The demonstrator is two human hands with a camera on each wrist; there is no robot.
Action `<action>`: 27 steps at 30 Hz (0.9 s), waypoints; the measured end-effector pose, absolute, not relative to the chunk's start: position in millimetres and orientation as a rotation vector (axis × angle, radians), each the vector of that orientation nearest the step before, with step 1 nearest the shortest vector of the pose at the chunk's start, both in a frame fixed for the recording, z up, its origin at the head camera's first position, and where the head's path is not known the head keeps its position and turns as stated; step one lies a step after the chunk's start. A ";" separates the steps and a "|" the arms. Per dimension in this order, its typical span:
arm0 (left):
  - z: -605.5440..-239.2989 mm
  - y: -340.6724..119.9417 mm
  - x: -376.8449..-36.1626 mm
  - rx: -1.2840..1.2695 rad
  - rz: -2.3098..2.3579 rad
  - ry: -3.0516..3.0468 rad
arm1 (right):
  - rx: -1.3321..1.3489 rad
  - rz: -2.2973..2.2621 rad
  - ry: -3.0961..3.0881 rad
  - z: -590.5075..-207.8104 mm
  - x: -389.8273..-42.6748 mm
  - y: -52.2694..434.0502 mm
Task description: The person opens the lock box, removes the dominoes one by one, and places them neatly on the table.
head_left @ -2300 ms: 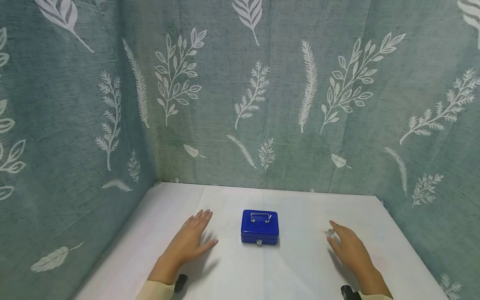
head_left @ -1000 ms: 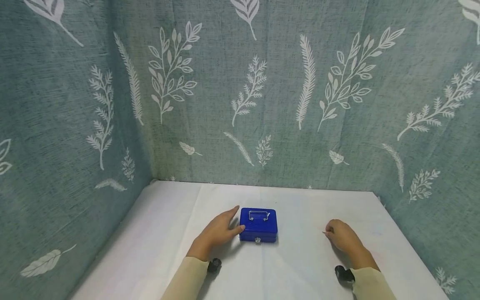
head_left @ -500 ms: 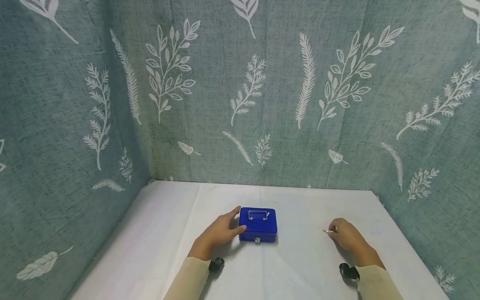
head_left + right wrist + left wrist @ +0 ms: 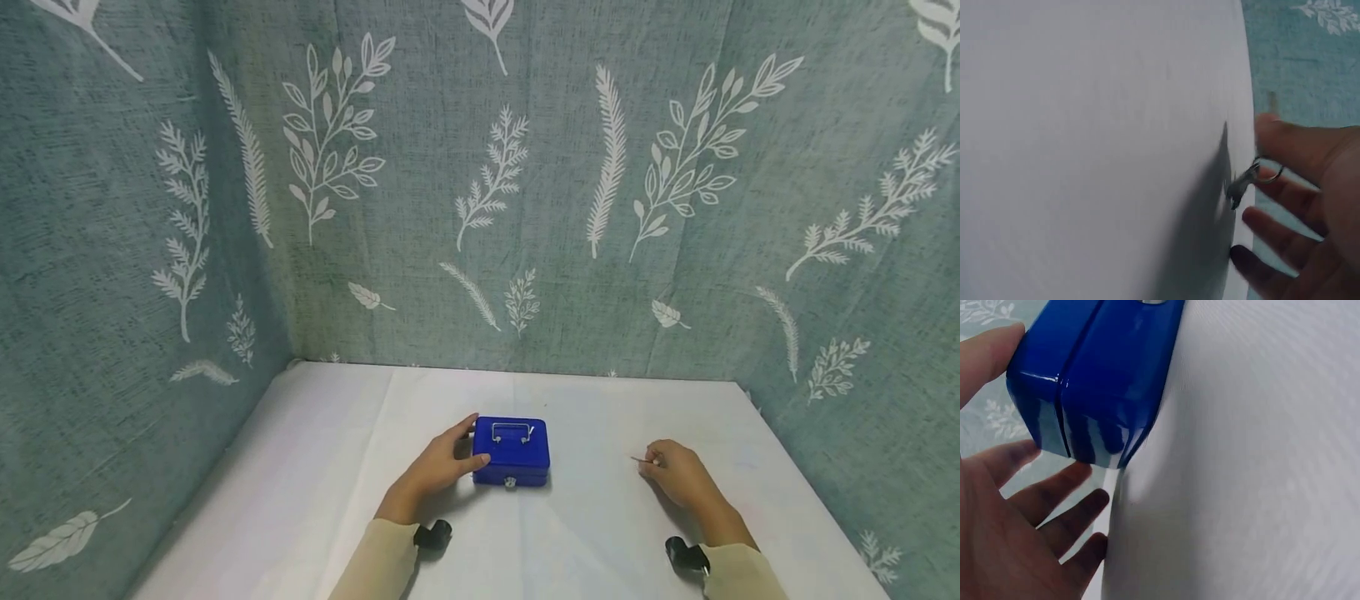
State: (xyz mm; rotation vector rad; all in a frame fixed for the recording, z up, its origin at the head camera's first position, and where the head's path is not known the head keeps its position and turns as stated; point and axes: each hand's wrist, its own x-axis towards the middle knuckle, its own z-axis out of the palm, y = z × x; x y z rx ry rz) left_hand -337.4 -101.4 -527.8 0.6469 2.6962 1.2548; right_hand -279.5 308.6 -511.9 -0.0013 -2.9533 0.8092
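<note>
A small blue metal cash box (image 4: 511, 452) stands shut on the white table, with a silver handle (image 4: 512, 431) on its lid and a lock (image 4: 510, 482) on its front. My left hand (image 4: 442, 465) rests against the box's left end, thumb by the front corner and fingers straight along the side. In the left wrist view the box (image 4: 1097, 381) lies between the thumb and the spread fingers (image 4: 1054, 506). To the right of the box, my right hand (image 4: 671, 475) pinches a small silver key (image 4: 641, 459) just above the table. The key (image 4: 1239, 185) hangs on a ring by my right hand's (image 4: 1310, 187) fingertips.
The white tablecloth (image 4: 585, 533) covers the whole table. Teal curtains (image 4: 525, 208) with white leaf prints close it in at the back, left and right. Black wrist cameras (image 4: 432, 533) sit at both cuffs.
My left hand slid from the bare table to the box's left end. My right hand closed over the key lying on the table and now holds it, shifted slightly toward the box.
</note>
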 end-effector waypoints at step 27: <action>-538.0 -102.0 -336.5 0.588 1.402 2.629 | 0.061 1.131 -2.782 -522.1 -269.3 217.6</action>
